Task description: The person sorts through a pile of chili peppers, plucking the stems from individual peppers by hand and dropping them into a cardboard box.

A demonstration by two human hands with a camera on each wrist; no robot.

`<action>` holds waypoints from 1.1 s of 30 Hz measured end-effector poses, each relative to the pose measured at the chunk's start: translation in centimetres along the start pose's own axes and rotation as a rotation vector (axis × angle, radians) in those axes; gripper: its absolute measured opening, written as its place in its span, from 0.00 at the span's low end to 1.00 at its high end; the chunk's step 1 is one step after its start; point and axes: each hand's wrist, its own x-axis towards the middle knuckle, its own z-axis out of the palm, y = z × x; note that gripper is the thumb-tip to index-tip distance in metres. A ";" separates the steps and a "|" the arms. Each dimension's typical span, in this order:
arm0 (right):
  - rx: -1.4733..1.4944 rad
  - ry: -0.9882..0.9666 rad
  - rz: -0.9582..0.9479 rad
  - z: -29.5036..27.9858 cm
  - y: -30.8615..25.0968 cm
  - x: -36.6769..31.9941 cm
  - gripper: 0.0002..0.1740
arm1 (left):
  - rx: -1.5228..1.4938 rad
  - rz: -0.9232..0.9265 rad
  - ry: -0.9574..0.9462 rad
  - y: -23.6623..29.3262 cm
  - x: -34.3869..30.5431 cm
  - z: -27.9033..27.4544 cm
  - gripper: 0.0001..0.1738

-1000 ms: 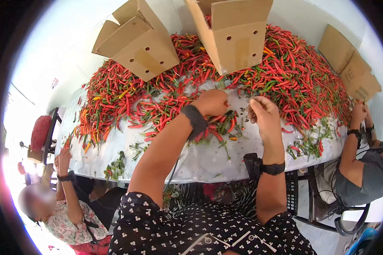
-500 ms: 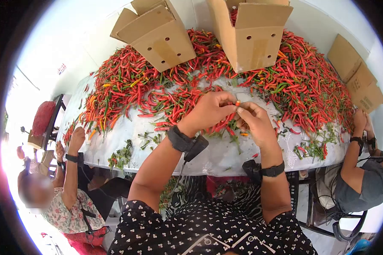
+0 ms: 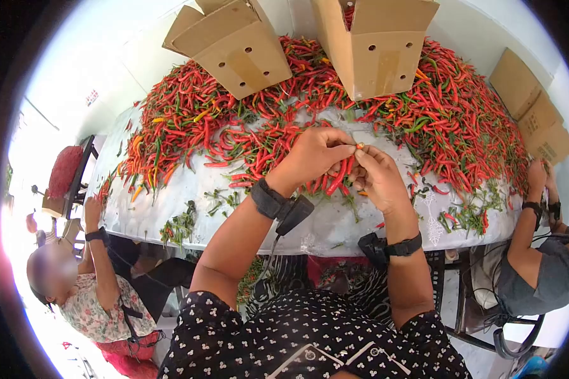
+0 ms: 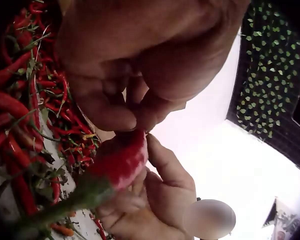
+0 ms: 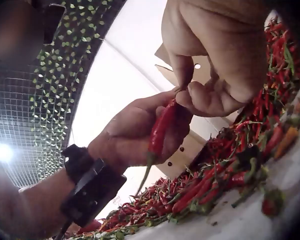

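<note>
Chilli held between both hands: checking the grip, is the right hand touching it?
Touching: right wrist view shows the right hand pinching the chilli at its top.

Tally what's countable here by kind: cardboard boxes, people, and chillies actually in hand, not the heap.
Cardboard boxes: 3
People: 3
Chilli pinched between left hand and right hand: 1
Total: 7

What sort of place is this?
Probably a chilli sorting or packing room: a table heaped with chillies, cardboard boxes on the pile, and people around it working by hand.
</note>
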 end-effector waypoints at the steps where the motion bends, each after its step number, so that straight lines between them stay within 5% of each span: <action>1: 0.008 -0.013 -0.007 0.2 0.0 0.0 0.10 | -0.017 0.014 0.008 -0.1 0.0 0.0 0.08; 8: 0.097 -0.069 0.109 0.7 -0.1 -0.3 0.15 | 0.138 0.021 0.200 0.2 0.1 -1.0 0.08; 11: -0.250 -0.187 0.053 0.9 0.1 -0.4 0.12 | 0.337 0.202 0.264 -0.7 0.6 -1.0 0.09; 15: -0.221 -0.158 0.018 1.2 0.4 -0.4 0.07 | 0.218 0.019 0.194 -0.1 -0.1 -0.3 0.10; 17: -0.221 -0.140 0.017 1.1 0.3 -0.4 0.05 | 0.059 0.082 0.194 -0.5 -0.4 -0.2 0.10; 20: -0.083 -0.017 -0.021 0.6 0.1 -0.3 0.07 | 0.207 0.196 0.287 -1.6 -1.8 -0.8 0.11; 23: -0.084 0.072 -0.054 0.3 0.0 0.0 0.06 | 0.177 -0.028 0.079 -2.1 -3.8 -1.5 0.10; 26: -0.091 0.056 -0.069 0.3 0.3 0.0 0.06 | 0.163 -0.059 0.018 -2.1 -4.9 -1.5 0.10; 33: -0.125 -0.023 -0.103 0.8 0.1 -0.5 0.05 | 0.161 -0.064 0.071 -1.3 -5.7 -0.5 0.10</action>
